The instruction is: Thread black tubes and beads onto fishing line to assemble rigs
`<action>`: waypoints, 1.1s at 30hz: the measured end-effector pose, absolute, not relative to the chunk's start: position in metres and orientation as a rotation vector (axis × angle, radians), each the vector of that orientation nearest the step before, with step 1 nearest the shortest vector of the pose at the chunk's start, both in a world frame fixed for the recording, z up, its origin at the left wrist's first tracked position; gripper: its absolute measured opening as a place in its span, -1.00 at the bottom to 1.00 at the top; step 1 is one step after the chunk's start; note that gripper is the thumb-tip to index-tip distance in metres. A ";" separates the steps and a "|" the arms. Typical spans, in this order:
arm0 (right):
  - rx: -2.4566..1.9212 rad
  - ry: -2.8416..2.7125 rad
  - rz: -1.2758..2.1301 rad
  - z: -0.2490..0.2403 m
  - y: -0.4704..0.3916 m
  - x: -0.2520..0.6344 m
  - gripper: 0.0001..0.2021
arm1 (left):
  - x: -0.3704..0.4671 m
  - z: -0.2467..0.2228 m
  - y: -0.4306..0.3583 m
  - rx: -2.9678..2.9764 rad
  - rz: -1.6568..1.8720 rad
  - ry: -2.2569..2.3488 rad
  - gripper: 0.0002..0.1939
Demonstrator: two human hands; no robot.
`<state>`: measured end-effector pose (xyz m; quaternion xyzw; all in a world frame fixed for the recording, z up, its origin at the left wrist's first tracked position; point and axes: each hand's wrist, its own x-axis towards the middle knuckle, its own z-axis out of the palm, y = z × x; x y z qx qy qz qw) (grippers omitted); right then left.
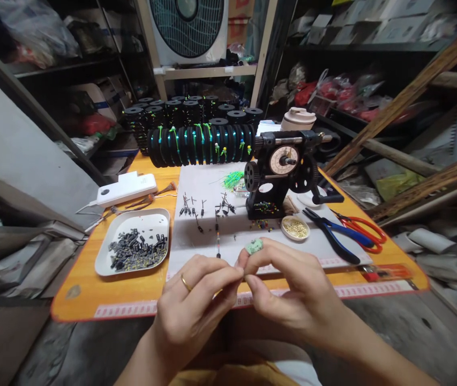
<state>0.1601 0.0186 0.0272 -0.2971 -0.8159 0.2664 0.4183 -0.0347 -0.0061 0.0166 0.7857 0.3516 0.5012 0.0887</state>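
Note:
Just above the table's front edge, my left hand [200, 300] and my right hand [296, 287] meet fingertip to fingertip. Both are pinched closed; whatever lies between the fingers is too small or hidden to name. A ring is on my left hand, and a green wrap [254, 246] covers part of my right index finger. Beyond the fingertips, a thin rod with black and orange parts [218, 241] lies on the white sheet [196, 246]. Several small black pieces with thin stems [200, 224] are scattered farther back. To the left sits a white tray [103, 257] of small black and grey parts.
A black hand-cranked winder [268, 193] carries a row of black spools [200, 145]. On the right are a dish of gold-coloured bits [294, 236], blue-handled pliers [332, 230], and red-handled scissors [375, 236]. A white power adapter [126, 188] stands left; more black spools [172, 110] stand behind.

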 end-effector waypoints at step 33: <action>-0.892 -1.727 0.564 0.008 0.006 0.141 -0.86 | -0.015 -0.005 -0.014 1.387 1.510 1.083 -0.83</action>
